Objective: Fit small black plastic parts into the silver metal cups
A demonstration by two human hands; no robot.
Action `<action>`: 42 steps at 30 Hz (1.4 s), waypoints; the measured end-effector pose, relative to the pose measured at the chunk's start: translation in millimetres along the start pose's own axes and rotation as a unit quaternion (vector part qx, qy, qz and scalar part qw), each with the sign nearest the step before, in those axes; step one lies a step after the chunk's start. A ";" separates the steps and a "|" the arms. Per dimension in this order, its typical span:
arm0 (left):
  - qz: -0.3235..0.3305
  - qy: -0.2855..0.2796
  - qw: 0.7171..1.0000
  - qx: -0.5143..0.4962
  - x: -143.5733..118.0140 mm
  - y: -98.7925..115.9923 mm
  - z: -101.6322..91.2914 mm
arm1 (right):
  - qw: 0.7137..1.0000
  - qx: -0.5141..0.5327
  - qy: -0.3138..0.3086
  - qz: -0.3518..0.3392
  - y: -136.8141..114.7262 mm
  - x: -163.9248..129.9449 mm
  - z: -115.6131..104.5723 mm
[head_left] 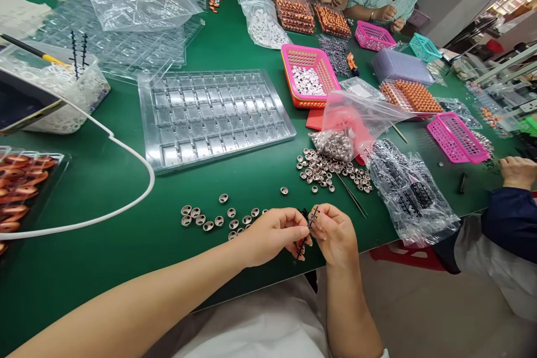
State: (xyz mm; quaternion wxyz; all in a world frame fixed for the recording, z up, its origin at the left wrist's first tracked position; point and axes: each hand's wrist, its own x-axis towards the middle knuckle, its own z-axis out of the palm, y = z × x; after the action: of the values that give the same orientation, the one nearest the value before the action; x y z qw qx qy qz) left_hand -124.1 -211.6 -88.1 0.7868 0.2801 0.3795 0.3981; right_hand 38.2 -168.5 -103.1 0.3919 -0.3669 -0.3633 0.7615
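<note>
Green table [235, 45]: work surface, crowded. Clear tray [213, 117] with rows of pockets lies beyond my hands, flat. Bag [413, 193] of black parts sits to the right, near the table edge. Pink basket [310, 75] farther back, white pieces inside. Loose metal cups [213, 218] are scattered just beyond the left hand; a second cluster lies near the bag's left side.

Left hand [272, 238] and right hand [333, 235] meet at the near edge, fingertips almost touching. Between them: a black strip [308, 224], thin, comb-like. Its long axis runs steeply, upper end toward the tray, lower end toward me, slightly tilted left at the bottom.

Fingers: both hands pinched together on the strip, left thumb and forefinger at mid-length, right fingers at the upper part. Neither hand is nearer; both hold it. The cups lie closer to the left hand.

A co-worker's sleeve [509, 218] rests at far right.
</note>
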 end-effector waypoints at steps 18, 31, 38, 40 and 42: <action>0.071 0.145 0.981 0.106 0.6 1.2 -2.2 | 0.930 -0.342 0.066 -0.118 -13.8 -6.6 -18.2; 0.074 0.171 0.967 0.172 0.0 1.3 -3.4 | 0.753 -0.631 -0.019 -0.187 -11.7 -5.6 -22.5; 0.089 0.164 0.958 0.218 -1.3 1.0 -3.6 | 0.794 -0.579 0.023 -0.183 -11.9 -7.7 -20.2; 0.095 0.161 0.951 0.246 -2.2 0.9 -2.5 | 0.828 -0.529 0.060 -0.177 -11.9 -8.1 -17.4; 0.097 0.160 0.943 0.275 -3.6 1.4 -0.6 | 0.867 -0.464 0.093 -0.158 -12.7 -8.4 -14.5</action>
State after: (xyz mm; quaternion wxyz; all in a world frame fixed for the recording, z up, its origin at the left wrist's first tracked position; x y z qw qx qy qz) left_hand -126.6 -213.8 -86.1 0.5655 0.4538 0.5660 0.3923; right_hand 58.2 -166.4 -96.9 0.3238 -0.5134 -0.6895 0.3952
